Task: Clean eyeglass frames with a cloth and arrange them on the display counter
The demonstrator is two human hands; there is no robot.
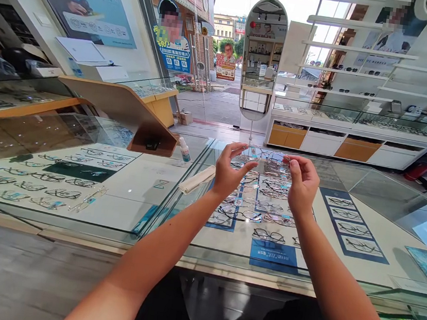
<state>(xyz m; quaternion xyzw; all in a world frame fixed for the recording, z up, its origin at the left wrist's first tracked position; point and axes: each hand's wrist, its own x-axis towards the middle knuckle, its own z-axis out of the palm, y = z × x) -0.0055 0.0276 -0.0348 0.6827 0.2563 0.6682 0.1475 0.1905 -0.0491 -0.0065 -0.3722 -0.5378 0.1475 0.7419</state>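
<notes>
Over the glass display counter, my right hand (302, 186) pinches one end of a thin-framed pair of glasses (264, 154). On the other side, my left hand (231, 168) is at the far end of the same glasses, its thumb and fingers apart with a gap between them. Whether the left fingertips touch the frame cannot be made out. Below both hands, rows of eyeglasses (269, 235) lie inside the case. A folded cream cloth (197, 179) rests on the glass left of my left hand.
A small white bottle (184, 149) stands on the counter beside a brown tilted board (126, 110). An oval mirror (263, 60) rises beyond the counter. More glasses (63, 193) fill the case at left. White shelves (351, 50) hang at the back right.
</notes>
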